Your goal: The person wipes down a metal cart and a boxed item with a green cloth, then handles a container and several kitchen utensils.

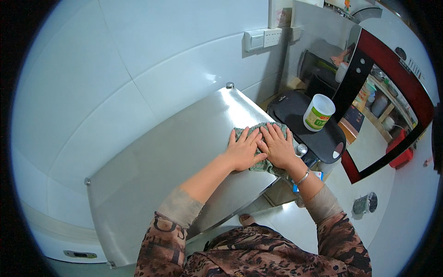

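Note:
A green patterned cloth (pixel 263 167) lies bunched on the right end of a stainless steel table (pixel 166 152), over its edge beside the corner post. My left hand (pixel 244 150) rests palm down on the cloth with its fingers spread. Just to its right, my right hand (pixel 278 147) presses flat on the same cloth, a bracelet on its wrist. The two hands touch or nearly touch at the thumb and fingers. Neither hand grips the cloth; parts of it are hidden beneath them.
A white plastic tub (pixel 318 113) with a green label stands on a black lid-like surface (pixel 294 104) right of the table. A red-and-black framed glass panel (pixel 353 166) rises beyond. Wall sockets (pixel 272 37) are above. A small bin (pixel 365 203) is on the floor at right.

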Action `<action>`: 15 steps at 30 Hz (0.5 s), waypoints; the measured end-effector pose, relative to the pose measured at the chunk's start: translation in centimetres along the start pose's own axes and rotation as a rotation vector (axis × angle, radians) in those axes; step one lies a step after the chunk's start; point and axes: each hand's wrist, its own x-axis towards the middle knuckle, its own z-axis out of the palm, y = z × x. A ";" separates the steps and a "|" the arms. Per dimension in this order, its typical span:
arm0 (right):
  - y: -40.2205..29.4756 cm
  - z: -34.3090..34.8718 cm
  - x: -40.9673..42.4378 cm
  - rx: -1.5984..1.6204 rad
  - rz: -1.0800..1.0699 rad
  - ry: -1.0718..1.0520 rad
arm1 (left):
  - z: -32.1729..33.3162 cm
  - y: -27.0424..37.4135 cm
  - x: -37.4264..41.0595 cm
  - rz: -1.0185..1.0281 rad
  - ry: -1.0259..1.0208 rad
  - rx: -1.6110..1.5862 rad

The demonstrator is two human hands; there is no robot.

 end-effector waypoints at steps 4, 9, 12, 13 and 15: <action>1.1 1.1 2.9 -0.033 -0.028 -0.021 | 0.1 -1.8 2.4 -0.033 0.012 0.012; 1.0 2.4 7.3 -0.040 -0.080 -0.060 | -0.5 -5.3 4.3 -0.084 0.014 0.003; 0.8 3.6 10.0 -0.029 -0.117 -0.062 | -1.2 -7.0 5.0 -0.153 -0.019 -0.010; 0.7 3.6 11.0 -0.037 -0.129 -0.100 | -1.5 -7.5 5.2 -0.179 -0.024 -0.021; 0.6 3.6 12.9 -0.053 -0.154 -0.176 | -1.6 -8.6 5.8 -0.221 0.009 -0.033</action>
